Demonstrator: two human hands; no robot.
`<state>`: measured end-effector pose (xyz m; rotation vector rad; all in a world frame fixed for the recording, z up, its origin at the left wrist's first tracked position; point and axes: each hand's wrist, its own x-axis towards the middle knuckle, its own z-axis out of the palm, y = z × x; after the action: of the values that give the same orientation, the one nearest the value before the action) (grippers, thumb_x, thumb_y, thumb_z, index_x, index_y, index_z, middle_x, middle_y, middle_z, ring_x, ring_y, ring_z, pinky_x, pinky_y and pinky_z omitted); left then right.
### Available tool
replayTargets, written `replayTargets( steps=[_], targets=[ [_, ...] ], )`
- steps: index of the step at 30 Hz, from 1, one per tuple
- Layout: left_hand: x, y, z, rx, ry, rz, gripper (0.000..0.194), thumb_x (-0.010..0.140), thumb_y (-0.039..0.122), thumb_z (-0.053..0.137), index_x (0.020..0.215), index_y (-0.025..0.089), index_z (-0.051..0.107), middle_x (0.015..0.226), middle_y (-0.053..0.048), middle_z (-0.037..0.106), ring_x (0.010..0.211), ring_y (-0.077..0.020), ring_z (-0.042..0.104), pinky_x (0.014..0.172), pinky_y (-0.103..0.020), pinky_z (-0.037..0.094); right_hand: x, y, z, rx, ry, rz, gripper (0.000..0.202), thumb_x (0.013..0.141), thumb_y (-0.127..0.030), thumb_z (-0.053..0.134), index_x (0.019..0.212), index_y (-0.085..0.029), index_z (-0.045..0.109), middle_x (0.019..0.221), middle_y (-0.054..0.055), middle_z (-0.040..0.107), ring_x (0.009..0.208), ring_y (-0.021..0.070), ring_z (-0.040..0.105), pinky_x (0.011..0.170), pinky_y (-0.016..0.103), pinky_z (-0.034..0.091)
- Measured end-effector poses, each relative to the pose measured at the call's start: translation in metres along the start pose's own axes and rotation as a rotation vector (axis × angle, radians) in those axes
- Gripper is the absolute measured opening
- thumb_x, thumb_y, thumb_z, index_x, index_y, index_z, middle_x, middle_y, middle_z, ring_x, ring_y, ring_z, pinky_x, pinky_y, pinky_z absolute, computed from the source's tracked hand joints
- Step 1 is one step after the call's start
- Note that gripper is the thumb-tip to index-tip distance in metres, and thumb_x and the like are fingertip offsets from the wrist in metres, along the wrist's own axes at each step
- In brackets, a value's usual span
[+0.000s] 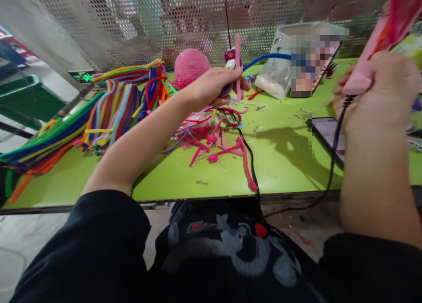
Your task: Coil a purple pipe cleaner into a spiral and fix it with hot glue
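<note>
My left hand (219, 85) is closed on a short, light-pink pipe cleaner (238, 65), which stands upright between thumb and fingers. Under that hand lies a heap of pink and purple pipe cleaner pieces (211, 140), along with a few ring-shaped coils. At the far right, my right hand (379, 78) is wrapped round the handle of a pink glue gun (361, 76) with an orange part, its black cord (339, 122) hanging down. The upper end of the gun is blurred and runs out of view. Behind my left hand sits a round pink ball (191, 64).
Bundles of multicoloured pipe cleaners (112, 111) cover the left of the green table (290, 171). A clear plastic bag (275, 76) and a propped screen (325, 70) stand at the back. A phone (325, 129) lies near my right forearm. Perforated metal (148, 26) rises behind.
</note>
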<state>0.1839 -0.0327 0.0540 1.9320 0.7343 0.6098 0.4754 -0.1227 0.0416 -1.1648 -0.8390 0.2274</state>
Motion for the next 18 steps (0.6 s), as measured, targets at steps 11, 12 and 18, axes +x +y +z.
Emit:
replayTargets(
  steps=[11,12,18],
  targets=[
    [-0.099,0.004,-0.088,0.930,0.438,-0.033,0.040,0.088,0.052,0.074,0.115,0.023,0.080,0.086,-0.003,0.068,0.079,-0.0172,0.042,0.080,-0.034,0.034,-0.042,-0.036,-0.003,0.218,-0.438,0.372,0.040,0.052,-0.017,0.059,0.091,-0.025,0.050,0.066,0.001,0.064,0.040,0.0106,0.039,0.036,0.021,0.023],
    [-0.104,-0.003,-0.092,0.940,0.449,-0.073,0.054,0.084,0.059,0.077,0.124,0.023,0.078,0.100,-0.005,0.075,0.085,-0.0201,0.046,0.085,-0.036,0.038,-0.047,-0.036,-0.004,0.199,-0.498,0.383,0.042,0.053,-0.018,0.061,0.093,-0.025,0.050,0.067,0.001,0.065,0.040,0.0115,0.041,0.037,0.022,0.026],
    [-0.100,0.005,-0.060,0.783,0.497,0.097,0.040,0.084,0.050,0.080,0.116,0.027,0.078,0.119,-0.006,0.078,0.107,-0.0277,0.057,0.110,-0.045,0.042,-0.065,-0.048,-0.004,0.073,-0.691,0.522,0.048,0.056,-0.022,0.064,0.099,-0.028,0.044,0.064,-0.002,0.066,0.033,0.0142,0.043,0.032,0.025,0.029]
  ],
)
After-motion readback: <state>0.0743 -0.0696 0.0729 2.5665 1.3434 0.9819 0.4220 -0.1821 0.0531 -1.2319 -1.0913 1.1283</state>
